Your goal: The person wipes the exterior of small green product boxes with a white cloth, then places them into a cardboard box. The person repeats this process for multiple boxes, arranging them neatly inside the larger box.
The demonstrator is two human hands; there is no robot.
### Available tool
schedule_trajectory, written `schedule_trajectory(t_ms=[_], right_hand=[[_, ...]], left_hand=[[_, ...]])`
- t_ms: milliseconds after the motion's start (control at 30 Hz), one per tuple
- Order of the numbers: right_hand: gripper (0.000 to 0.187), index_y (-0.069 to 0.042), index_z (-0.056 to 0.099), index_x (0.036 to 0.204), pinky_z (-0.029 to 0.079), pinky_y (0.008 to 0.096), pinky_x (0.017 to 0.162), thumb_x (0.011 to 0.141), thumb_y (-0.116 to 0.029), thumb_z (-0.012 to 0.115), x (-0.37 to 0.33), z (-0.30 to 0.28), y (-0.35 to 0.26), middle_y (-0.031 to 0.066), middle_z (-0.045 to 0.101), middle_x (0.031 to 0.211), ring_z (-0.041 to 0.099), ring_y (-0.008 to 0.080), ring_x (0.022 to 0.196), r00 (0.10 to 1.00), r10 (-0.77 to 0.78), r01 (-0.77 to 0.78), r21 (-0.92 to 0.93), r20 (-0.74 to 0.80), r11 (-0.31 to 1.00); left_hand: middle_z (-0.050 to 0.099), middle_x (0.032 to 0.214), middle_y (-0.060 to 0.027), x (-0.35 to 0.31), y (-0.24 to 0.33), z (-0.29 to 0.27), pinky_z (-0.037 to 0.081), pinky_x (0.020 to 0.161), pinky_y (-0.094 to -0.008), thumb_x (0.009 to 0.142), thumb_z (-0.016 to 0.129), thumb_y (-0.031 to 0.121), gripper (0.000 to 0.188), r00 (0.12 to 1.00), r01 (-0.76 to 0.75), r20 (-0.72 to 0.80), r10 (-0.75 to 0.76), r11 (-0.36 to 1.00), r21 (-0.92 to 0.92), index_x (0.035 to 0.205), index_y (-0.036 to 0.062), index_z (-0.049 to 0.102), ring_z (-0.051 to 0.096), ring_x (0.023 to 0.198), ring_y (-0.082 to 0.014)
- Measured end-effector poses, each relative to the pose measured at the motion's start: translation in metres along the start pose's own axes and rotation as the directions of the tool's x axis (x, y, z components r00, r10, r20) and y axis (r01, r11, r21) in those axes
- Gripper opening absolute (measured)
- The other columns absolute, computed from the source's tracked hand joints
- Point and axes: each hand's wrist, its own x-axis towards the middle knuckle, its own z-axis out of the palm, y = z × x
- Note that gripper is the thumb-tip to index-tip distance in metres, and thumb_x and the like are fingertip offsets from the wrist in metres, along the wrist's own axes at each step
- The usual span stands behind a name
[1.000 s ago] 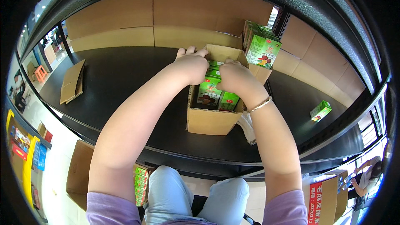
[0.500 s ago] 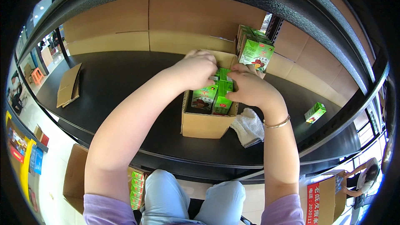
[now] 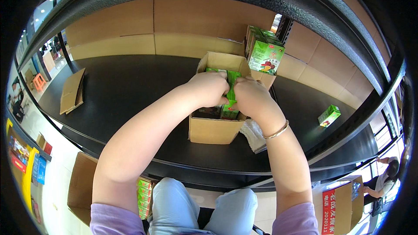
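An open cardboard box (image 3: 214, 131) stands on the black shelf in front of me, with green drink cartons (image 3: 233, 77) packed inside it. My left hand (image 3: 212, 88) reaches into the box from the left, its fingers curled down at the cartons. From the right, my right hand (image 3: 251, 95) bends over the same cartons, fingers curled, with a bracelet on the wrist. Both hands lie close together over the box's middle. Their fingertips are mostly hidden, so what exactly they grip cannot be made out. A grey-white cloth (image 3: 254, 136) lies beside the box, partly under my right forearm.
Behind the box, more green cartons (image 3: 266, 56) stand in another box. One single carton (image 3: 329, 115) lies on the shelf (image 3: 130, 91) at right, folded cardboard (image 3: 72, 90) at left. Below left is a carton-filled box (image 3: 82, 182). A person (image 3: 385, 180) handles a box at lower right.
Both hands have come nearer to me and lower into the box, their fingers now curled in over the cartons. My right forearm has swung left, covering part of the cloth.
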Motion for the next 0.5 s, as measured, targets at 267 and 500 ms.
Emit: schedule_trajectory(t_ms=[267,500], right_hand=[[0.023,0.002,0.061,0.092,0.045,0.0374,0.084,0.072,-0.008,0.061,0.004,0.007,-0.002,0.0154,0.06,0.1,0.055,0.0289,0.1,0.998,0.042,-0.039,0.056,-0.038,0.998],[0.028,0.004,0.059,0.095,0.046,0.0388,0.084,0.071,-0.011,0.062,0.003,0.019,0.009,0.0151,0.058,0.1,0.053,0.0306,0.102,0.995,-0.057,0.059,0.025,-0.077,0.998]], left_hand=[[0.053,0.092,-0.0094,-0.005,0.009,0.001,0.047,0.076,-0.0366,0.071,0.067,0.03,0.025,0.998,0.053,-0.027,-0.05,0.992,0.118,0.087,0.0105,0.066,0.056,0.09,-0.0266],[0.055,0.097,-0.0103,-0.011,0.02,-0.011,0.044,0.084,-0.0372,0.074,0.063,0.024,0.025,0.996,0.044,0.062,-0.057,0.98,0.193,0.092,0.0048,0.064,0.054,0.095,-0.0265]])
